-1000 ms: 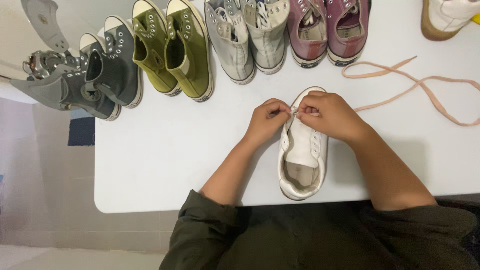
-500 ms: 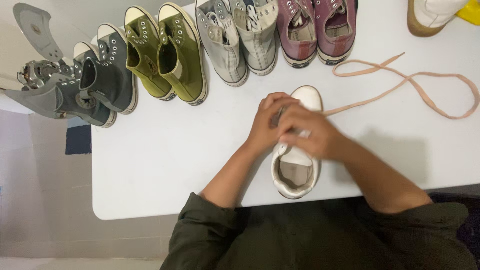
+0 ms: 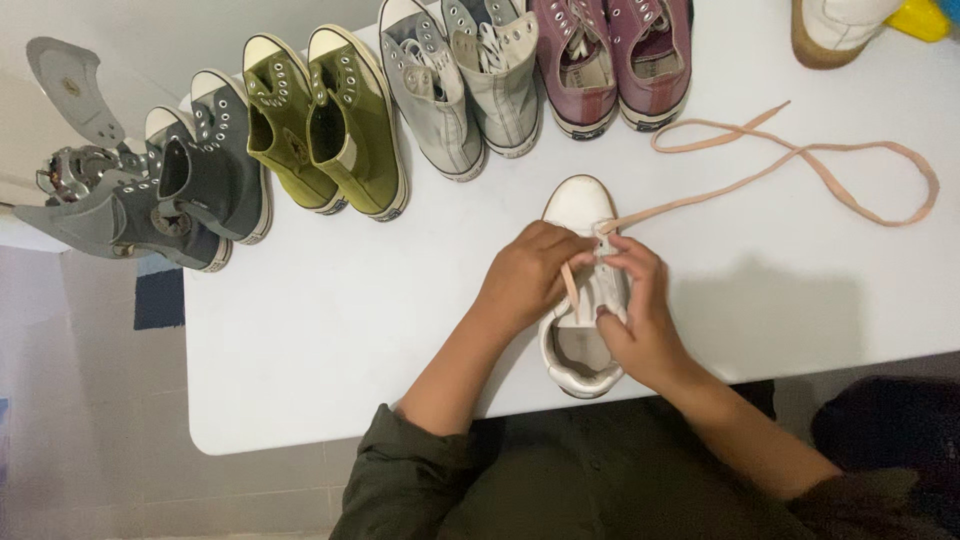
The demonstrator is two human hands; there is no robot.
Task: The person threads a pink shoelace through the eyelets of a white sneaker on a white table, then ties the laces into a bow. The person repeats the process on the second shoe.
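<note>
Lacing step, white low-top sneaker (image 3: 580,345) directly under both my hands on the white table (image 3: 330,340). My left hand (image 3: 528,278) pinches the short end of the peach lace (image 3: 800,160) at the eyelets; my right hand (image 3: 640,315) is closed on the sneaker's side and tongue, steadying it. To do this well: keep the lace flat, untwisted, both ends even. Versus 0.5 s ago: my hands have parted, uncovering the toe cap, and the long end trails away beyond my right hand.

Row along white table (image 3: 330,330): dark grey high-tops (image 3: 205,180), olive pair (image 3: 325,125), light grey pair (image 3: 465,75), maroon pair (image 3: 610,60).
</note>
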